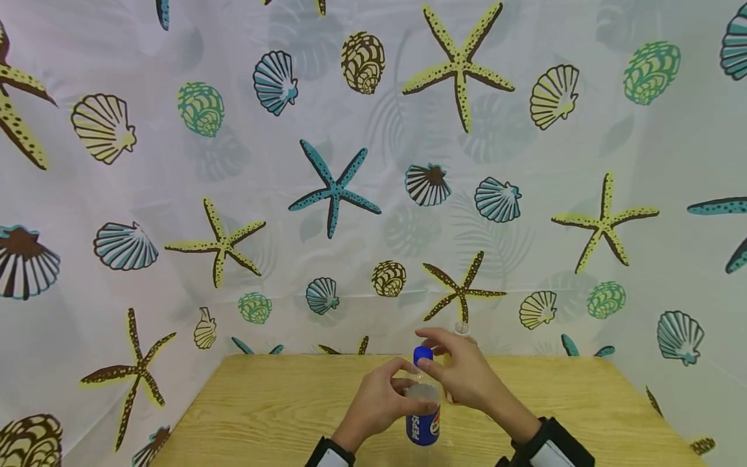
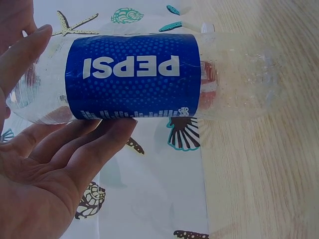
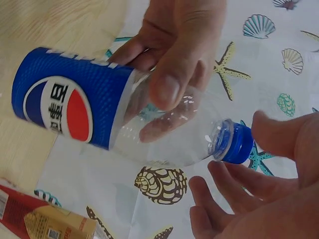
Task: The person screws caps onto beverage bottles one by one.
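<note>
Hands on an empty Pepsi bottle (image 1: 423, 415)
Left hand (image 1: 382, 401) grasps the clear body; right hand (image 1: 461, 373), fingers loosely spread, reaches the blue cap (image 1: 423, 355) above the wooden table (image 1: 280, 408).

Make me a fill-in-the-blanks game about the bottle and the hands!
1. The left hand grips an empty ____ bottle.
2. The bottle's cap is the colour ____.
3. The right hand has its fingers at the bottle's ____.
4. The bottle stands on a ____ table.

Missing words: Pepsi; blue; cap; wooden
</note>
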{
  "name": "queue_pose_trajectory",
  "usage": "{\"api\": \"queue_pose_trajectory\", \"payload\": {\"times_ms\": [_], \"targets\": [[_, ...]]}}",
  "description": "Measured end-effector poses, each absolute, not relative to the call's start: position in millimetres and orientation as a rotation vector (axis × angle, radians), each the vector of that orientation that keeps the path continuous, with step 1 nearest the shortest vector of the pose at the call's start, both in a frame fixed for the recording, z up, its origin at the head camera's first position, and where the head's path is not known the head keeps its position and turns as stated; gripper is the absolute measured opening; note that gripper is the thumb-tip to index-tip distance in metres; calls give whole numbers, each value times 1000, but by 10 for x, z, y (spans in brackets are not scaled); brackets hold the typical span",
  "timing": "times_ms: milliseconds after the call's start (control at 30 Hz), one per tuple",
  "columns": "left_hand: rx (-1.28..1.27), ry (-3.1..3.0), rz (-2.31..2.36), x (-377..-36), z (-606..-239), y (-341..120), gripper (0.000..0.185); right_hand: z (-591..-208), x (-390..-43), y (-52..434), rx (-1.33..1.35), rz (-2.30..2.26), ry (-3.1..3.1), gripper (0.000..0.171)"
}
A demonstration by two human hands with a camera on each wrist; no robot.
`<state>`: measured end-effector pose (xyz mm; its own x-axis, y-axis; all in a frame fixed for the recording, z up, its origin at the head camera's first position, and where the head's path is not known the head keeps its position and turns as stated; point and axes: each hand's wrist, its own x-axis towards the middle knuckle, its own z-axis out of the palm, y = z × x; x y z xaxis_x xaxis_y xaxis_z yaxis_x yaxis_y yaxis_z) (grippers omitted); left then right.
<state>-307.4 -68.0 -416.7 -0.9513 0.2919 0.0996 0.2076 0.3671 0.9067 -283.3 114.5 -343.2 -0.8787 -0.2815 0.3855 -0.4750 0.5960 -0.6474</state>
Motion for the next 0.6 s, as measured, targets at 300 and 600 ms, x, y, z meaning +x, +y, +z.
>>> {"api": "queue_pose_trajectory", "payload": {"times_ms": [300,600], "targets": [[464,2538,1653,-3070,-4163,-678,54,-3439,-2843,1142,636,1238,-2548,27],[429,2529,1644,-3080,-4165,-668,57,-3522,-2868,1109,460,1167,-2540,36]]}}
